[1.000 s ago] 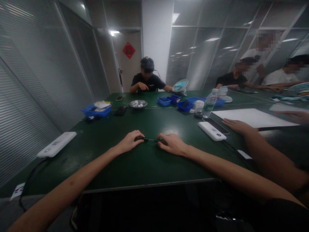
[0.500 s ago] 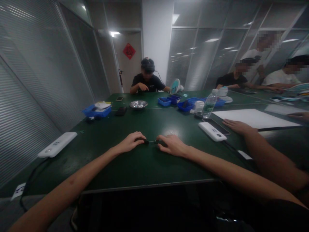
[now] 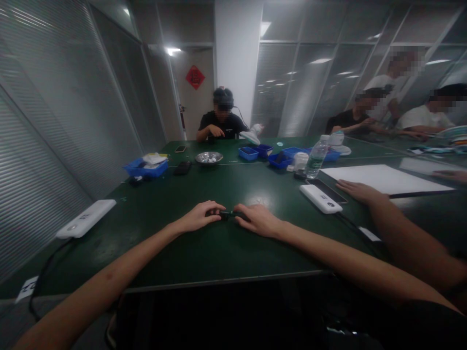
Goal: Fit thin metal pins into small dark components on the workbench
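Above the near half of the green table (image 3: 204, 260), my two hands almost meet. My left hand (image 3: 199, 216) is closed, thumb and fingers pinching a small dark piece (image 3: 224, 214). From the right, my right hand (image 3: 259, 221) grips a slim dark stick-like thing (image 3: 238, 214) with bent fingers. The two dark things point at each other and seem to touch end to end. They are too small and dim to name, and my fingers cover much of both.
White power banks with cables lie left (image 3: 87, 218) and right (image 3: 321, 198). A co-worker's arm (image 3: 397, 216) rests beside a white board (image 3: 386, 177). Farther back are a bottle (image 3: 317, 158), blue trays (image 3: 146, 167), a metal dish (image 3: 209, 158) and a person opposite holding a shoe (image 3: 251, 136).
The gap between the two dark things, where a thin pale line showed, has closed. My left fingers have shifted slightly right. Across the table, the shoe has been tipped over and lowered.
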Motion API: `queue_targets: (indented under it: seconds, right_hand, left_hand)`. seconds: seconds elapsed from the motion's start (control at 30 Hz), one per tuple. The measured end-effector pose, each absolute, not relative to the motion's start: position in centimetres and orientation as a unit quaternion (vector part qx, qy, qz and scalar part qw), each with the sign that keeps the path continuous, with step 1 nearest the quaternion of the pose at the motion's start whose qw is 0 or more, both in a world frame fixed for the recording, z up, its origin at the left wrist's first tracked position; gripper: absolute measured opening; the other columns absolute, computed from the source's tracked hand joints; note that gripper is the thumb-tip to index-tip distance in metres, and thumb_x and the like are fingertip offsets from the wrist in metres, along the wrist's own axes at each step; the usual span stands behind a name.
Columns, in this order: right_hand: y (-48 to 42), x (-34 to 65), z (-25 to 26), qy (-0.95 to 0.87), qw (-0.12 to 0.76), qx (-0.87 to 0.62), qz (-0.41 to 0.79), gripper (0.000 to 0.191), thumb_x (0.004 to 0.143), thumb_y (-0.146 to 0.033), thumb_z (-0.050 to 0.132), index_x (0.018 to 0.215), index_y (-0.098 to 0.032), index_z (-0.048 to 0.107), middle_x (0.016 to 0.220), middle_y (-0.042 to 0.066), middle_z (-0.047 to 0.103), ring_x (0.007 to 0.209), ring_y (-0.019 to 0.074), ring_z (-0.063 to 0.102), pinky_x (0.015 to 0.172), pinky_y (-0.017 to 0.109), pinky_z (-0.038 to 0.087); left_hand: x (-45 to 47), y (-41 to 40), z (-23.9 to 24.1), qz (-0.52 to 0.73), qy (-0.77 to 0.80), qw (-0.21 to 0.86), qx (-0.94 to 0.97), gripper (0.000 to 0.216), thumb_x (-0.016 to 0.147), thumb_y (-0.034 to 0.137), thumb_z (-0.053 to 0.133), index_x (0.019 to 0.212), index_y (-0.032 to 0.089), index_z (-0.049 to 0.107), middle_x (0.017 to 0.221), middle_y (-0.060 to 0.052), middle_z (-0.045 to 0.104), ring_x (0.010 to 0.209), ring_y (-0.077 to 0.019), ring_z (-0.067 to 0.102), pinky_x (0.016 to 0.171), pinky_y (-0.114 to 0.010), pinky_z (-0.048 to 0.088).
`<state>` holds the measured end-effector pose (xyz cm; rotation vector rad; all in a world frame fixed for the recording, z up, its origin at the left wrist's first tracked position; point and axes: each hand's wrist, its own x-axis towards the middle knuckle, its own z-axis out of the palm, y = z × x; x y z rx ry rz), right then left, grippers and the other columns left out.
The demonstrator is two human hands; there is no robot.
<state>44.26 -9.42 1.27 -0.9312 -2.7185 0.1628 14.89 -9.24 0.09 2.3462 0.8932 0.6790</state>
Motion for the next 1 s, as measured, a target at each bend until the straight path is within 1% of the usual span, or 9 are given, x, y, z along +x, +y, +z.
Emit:
queue_targets:
  seconds: [0.07,0.13,0.3,0.43,0.53,0.6,0.77,0.9,1.0]
  right_hand:
    - [-9.3,44.3,1.0,-0.92,0.147,-0.361,0.048,0.034,0.102,-0.041,0.051,0.129,-0.021,0.057,0.085,0.004,0.071,0.071,0.0193,0.063,0.066,0.029,0.039]
    - [-9.3,44.4,0.8,-0.905,0.169,-0.389,0.045,0.031,0.099,-0.041,0.055,0.123,-0.021,0.061,0.082,0.003,0.07,0.071,0.019,0.062,0.066,0.029,0.039]
    - [-9.1,44.7,1.2,-0.876,0.231,-0.419,0.065,0.022,0.096,-0.036,0.057,0.111,-0.021,0.065,0.091,0.004,0.071,0.074,0.0173,0.062,0.068,0.028,0.04]
    - [-8.4,45.2,1.6,-0.84,0.265,-0.468,0.07,0.023,0.099,-0.035,0.056,0.111,-0.019,0.065,0.107,0.008,0.071,0.089,0.0197,0.063,0.075,0.03,0.044]
    - [-7.9,45.5,1.5,-0.837,0.238,-0.49,0.057,0.022,0.099,-0.036,0.058,0.111,-0.019,0.066,0.106,0.009,0.069,0.095,0.0218,0.061,0.078,0.031,0.044]
    - [-7.7,45.5,1.3,-0.844,0.216,-0.487,0.053,0.022,0.098,-0.036,0.059,0.11,-0.019,0.066,0.104,0.009,0.068,0.095,0.0222,0.06,0.078,0.032,0.044]
    - [-7.8,45.5,1.2,-0.857,0.197,-0.473,0.058,0.021,0.098,-0.036,0.06,0.107,-0.018,0.067,0.102,0.009,0.066,0.092,0.0214,0.058,0.076,0.031,0.043]
    - [-7.7,45.6,1.1,-0.857,0.198,-0.472,0.058,0.022,0.098,-0.038,0.06,0.107,-0.019,0.068,0.101,0.008,0.066,0.091,0.021,0.058,0.075,0.031,0.042]
    - [-7.4,45.7,0.8,-0.859,0.201,-0.468,0.056,0.022,0.098,-0.038,0.06,0.107,-0.019,0.068,0.1,0.007,0.066,0.091,0.0206,0.058,0.076,0.031,0.042]
  left_hand:
    - [14.9,-9.3,0.2,0.256,0.34,0.262,0.866,0.036,0.1,0.038,0.062,0.131,0.021,0.067,0.104,-0.008,0.063,0.093,-0.0199,0.06,0.085,-0.033,0.048]
    - [15.1,-9.5,0.3,0.259,0.342,0.249,0.868,0.031,0.1,0.038,0.061,0.123,0.02,0.07,0.105,-0.008,0.064,0.096,-0.0207,0.06,0.087,-0.033,0.049]
    - [15.2,-9.8,0.6,0.281,0.329,0.215,0.876,0.023,0.101,0.035,0.059,0.113,0.02,0.072,0.114,-0.01,0.066,0.109,-0.0233,0.059,0.098,-0.038,0.047]
    - [15.5,-10.2,0.7,0.254,0.293,0.214,0.897,0.021,0.103,0.03,0.057,0.118,0.023,0.07,0.13,-0.01,0.065,0.127,-0.0244,0.054,0.11,-0.044,0.042]
    - [16.0,-10.7,1.0,0.209,0.283,0.204,0.913,0.025,0.105,0.028,0.052,0.125,0.027,0.067,0.145,-0.008,0.059,0.141,-0.0252,0.045,0.115,-0.049,0.036]
    - [16.1,-10.7,1.0,0.18,0.282,0.188,0.923,0.03,0.107,0.029,0.047,0.132,0.028,0.064,0.149,-0.007,0.057,0.145,-0.0244,0.042,0.117,-0.049,0.033]
    - [14.0,-8.5,0.6,0.183,0.331,0.117,0.918,0.034,0.107,0.033,0.045,0.136,0.025,0.063,0.142,-0.01,0.061,0.139,-0.0247,0.049,0.115,-0.046,0.035]
    - [8.4,-5.8,0.3,0.178,0.424,0.077,0.884,0.038,0.105,0.038,0.049,0.135,0.022,0.064,0.14,-0.012,0.062,0.132,-0.0258,0.054,0.111,-0.044,0.039]
    - [3.3,-4.4,0.0,0.161,0.51,0.054,0.843,0.042,0.103,0.041,0.047,0.135,0.02,0.065,0.141,-0.012,0.062,0.132,-0.0265,0.054,0.112,-0.043,0.038]
